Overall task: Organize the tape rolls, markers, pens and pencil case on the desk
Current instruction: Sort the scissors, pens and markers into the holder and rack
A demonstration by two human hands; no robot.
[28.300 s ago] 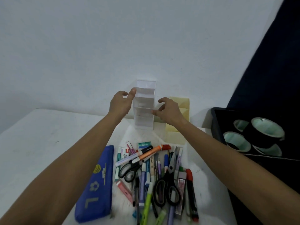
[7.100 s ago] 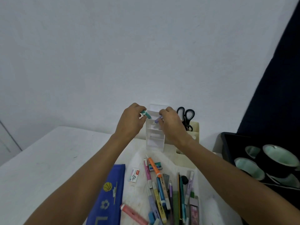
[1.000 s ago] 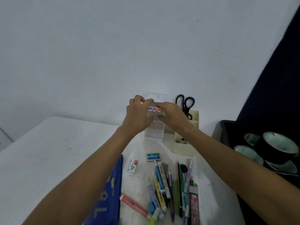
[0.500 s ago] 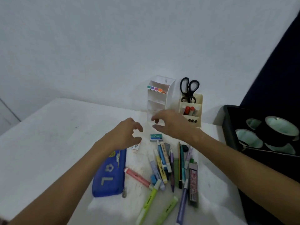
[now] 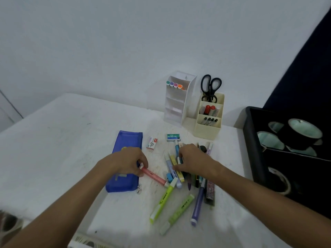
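Our left fingers (image 5: 141, 166) pinch the near end of the pink highlighter (image 5: 154, 175); it points away to the right. Our right fingers (image 5: 180, 161) pinch a blue pen (image 5: 177, 148).

We see black-handled scissors (image 5: 210, 88) standing handles-up in rear slot of cream desk organiser (image 5: 207, 130), near wall. White tiered organiser (image 5: 188, 104) stands just beside it, to left. We note small white staple box (image 5: 151, 143) lying flat on white desk (image 5: 62, 140), and teal staple box (image 5: 173, 137) near it, to right. Black bin (image 5: 250, 140) sits at right edge.
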